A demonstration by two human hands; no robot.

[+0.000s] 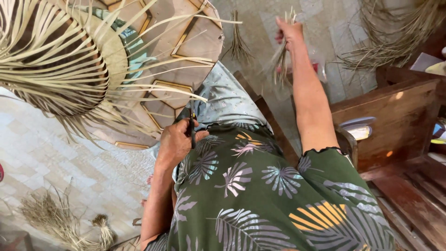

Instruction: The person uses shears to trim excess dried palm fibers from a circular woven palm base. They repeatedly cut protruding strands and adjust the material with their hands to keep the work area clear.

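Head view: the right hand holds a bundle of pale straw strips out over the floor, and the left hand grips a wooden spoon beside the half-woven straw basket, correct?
Not quite. In the head view the left hand grips dark scissors, not a wooden spoon, beside the half-woven straw basket. The right hand does hold a bundle of pale straw strips out over the floor.

Wooden bench [395, 116] at right, loose straw piles [55, 218] on tiled floor [69, 158], small straw bundle [238, 44] beyond knees
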